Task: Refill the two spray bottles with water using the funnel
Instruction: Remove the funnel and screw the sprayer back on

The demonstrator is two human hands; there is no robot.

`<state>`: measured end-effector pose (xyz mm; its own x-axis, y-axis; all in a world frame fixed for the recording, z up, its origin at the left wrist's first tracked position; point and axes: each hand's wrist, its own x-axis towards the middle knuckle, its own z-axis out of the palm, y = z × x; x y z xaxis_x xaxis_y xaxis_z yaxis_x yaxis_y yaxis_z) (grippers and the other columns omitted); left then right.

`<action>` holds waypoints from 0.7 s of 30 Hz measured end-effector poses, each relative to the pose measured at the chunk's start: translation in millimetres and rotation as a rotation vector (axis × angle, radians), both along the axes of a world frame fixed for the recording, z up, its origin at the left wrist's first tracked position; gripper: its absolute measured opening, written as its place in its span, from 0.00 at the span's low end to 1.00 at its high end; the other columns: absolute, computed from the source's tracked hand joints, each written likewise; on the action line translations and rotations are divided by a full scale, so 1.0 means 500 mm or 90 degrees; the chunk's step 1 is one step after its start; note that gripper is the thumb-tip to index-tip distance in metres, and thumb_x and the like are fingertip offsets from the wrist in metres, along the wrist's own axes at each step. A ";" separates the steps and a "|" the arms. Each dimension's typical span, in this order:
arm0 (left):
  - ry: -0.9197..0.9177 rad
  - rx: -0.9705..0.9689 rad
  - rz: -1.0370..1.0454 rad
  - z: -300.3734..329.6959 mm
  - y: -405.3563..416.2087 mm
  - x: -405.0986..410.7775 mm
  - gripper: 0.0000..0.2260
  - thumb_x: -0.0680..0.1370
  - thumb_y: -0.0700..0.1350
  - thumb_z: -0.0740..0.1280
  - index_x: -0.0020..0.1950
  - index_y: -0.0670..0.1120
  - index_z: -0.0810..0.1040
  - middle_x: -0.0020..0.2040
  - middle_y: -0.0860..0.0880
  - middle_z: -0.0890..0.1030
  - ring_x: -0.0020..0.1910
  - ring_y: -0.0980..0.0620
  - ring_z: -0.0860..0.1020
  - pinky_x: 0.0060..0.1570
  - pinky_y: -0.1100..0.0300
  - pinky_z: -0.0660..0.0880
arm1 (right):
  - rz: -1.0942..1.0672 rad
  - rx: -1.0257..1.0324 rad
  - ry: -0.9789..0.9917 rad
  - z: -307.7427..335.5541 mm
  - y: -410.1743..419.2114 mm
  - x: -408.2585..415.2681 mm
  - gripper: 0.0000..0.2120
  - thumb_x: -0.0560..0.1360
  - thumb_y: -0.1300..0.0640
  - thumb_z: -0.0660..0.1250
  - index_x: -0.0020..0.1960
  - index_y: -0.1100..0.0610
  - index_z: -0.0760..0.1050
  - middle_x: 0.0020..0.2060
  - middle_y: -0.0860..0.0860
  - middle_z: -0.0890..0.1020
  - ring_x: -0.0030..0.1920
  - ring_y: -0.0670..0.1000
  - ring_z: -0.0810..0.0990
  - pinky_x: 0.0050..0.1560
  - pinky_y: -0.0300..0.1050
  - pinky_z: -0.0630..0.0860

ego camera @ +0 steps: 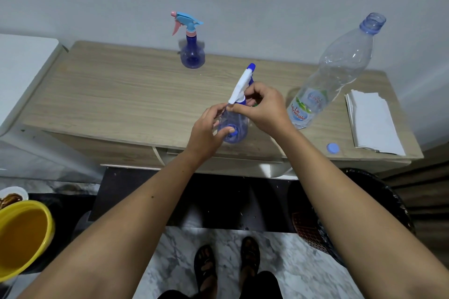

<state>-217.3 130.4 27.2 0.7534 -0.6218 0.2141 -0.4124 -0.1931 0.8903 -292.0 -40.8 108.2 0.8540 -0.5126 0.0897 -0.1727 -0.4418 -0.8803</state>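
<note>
Two spray bottles, one water bottle, one cap.

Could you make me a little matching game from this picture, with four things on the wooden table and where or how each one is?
Things:
1. Blue spray bottle with white trigger head
2. Blue spray bottle with light-blue and pink trigger head
3. Large clear plastic water bottle
4. Small blue bottle cap

States:
A. Stands alone at the back, near the wall
B. Open at the top, no cap on
C. Lies near the front edge, beside the folded white paper
D. Held between both hands

Pairs: 1-D, 2-A, 3-B, 4-C
</note>
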 end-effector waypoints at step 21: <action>0.019 0.002 0.000 0.001 -0.003 0.000 0.29 0.74 0.50 0.77 0.72 0.44 0.76 0.64 0.48 0.81 0.62 0.51 0.81 0.62 0.47 0.81 | 0.022 0.255 -0.084 -0.025 -0.001 -0.024 0.16 0.72 0.71 0.78 0.58 0.64 0.82 0.49 0.52 0.87 0.50 0.46 0.87 0.54 0.40 0.82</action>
